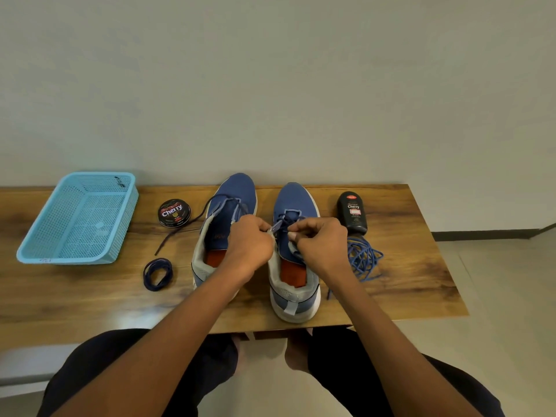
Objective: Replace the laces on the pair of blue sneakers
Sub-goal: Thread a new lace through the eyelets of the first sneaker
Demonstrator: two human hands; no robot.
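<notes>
Both hands, the left hand [251, 242] and right hand [319, 240], pinch the lace [281, 222] on the right shoe [296, 245] at the table's middle, threading it, so next likely pull it through toward 12 o'clock.

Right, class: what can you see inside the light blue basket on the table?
Inside the light blue basket only its perforated floor and walls show, with nothing lying in it. The near wall hides a thin strip of the floor behind it.
</notes>
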